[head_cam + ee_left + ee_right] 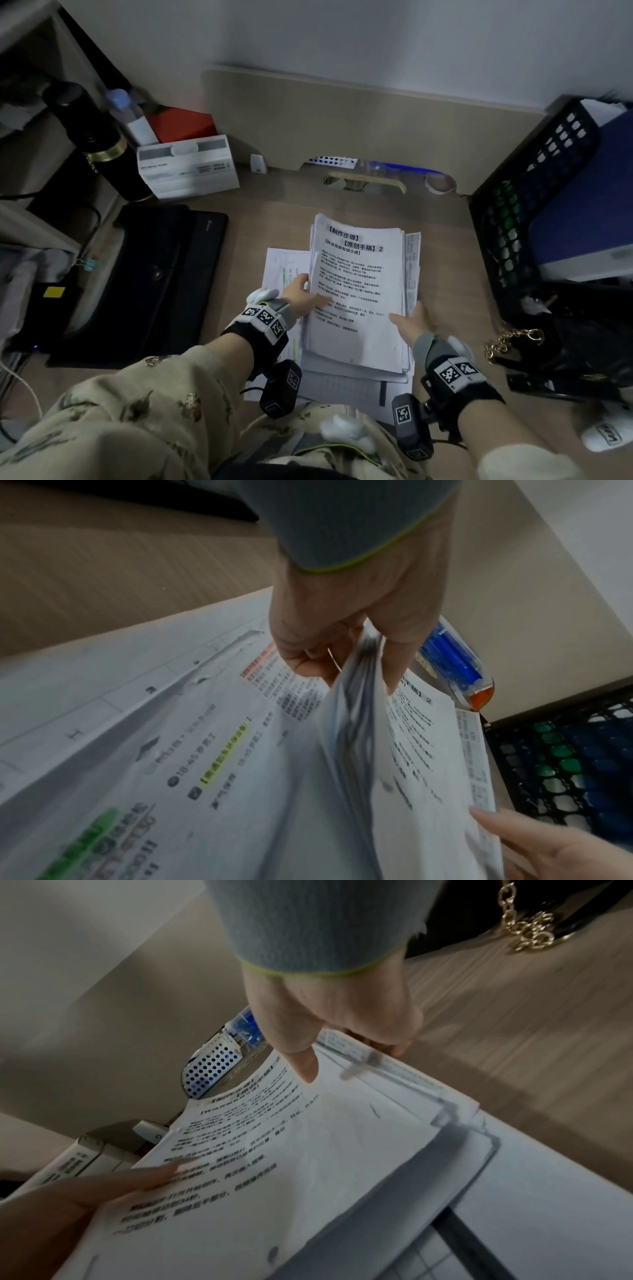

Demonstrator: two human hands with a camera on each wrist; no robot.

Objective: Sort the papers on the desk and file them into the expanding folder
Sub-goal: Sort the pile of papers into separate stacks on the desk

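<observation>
A thick stack of printed papers [356, 291] lies mid-desk, with its left side raised. My left hand [310, 291] grips that left edge, thumb on top and fingers underneath; the left wrist view shows the left hand [356, 653] pinching the fanned sheets [359, 723]. My right hand [409, 318] holds the right edge. In the right wrist view its thumb [304, 1064] lies over the top sheet [274, 1150] and its fingers [394, 1042] curl round the edge. A sheet with green and yellow highlights [171, 750] lies beneath. The black expanding folder [154, 274] lies shut to the left.
A black mesh file basket [520, 233] holding blue folders stands at the right. Near it lies a black bag with a gold chain [513, 339]. A white box [186, 168] and a black flask [99, 137] stand back left. A blue pen case [394, 168] lies behind the papers.
</observation>
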